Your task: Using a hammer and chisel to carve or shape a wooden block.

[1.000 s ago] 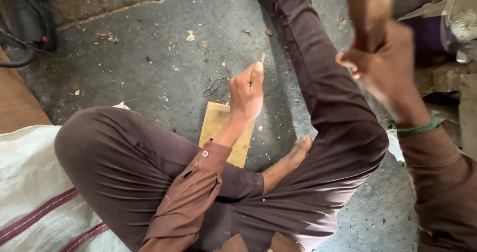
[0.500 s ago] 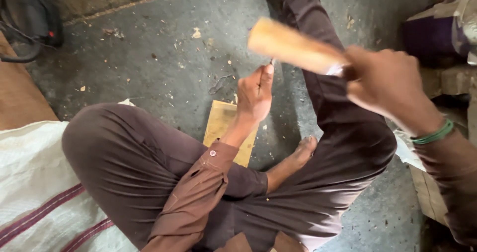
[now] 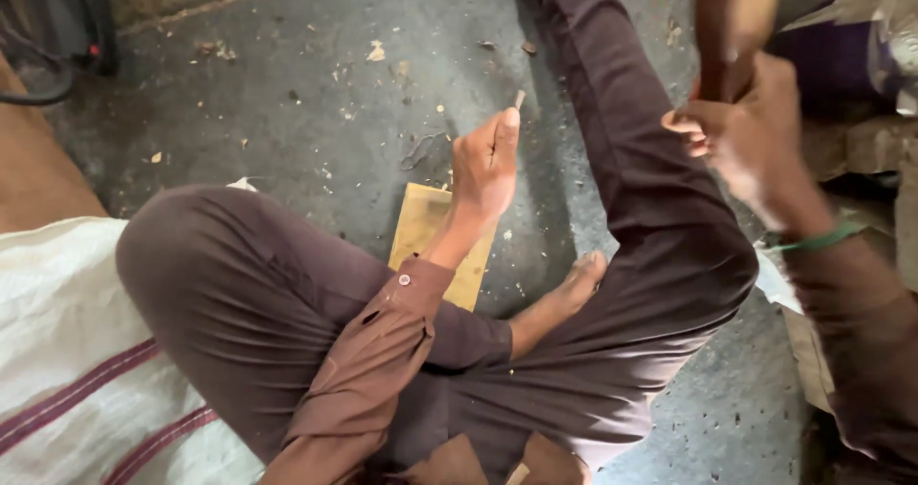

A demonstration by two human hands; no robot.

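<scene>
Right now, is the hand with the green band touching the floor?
No, the right hand with the green band is raised high, gripping a wooden handle.

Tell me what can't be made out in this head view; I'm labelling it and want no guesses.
- Wooden handle in the right hand: its top is cut off by the upper edge and blurred.
- Small peg pinched by the left hand: too small to identify.
- Wooden block: partly hidden by the left forearm.

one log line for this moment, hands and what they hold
left hand: pinching small peg upright | right hand: gripping wooden handle, raised, blurred | wooden block: on floor under left hand
</scene>
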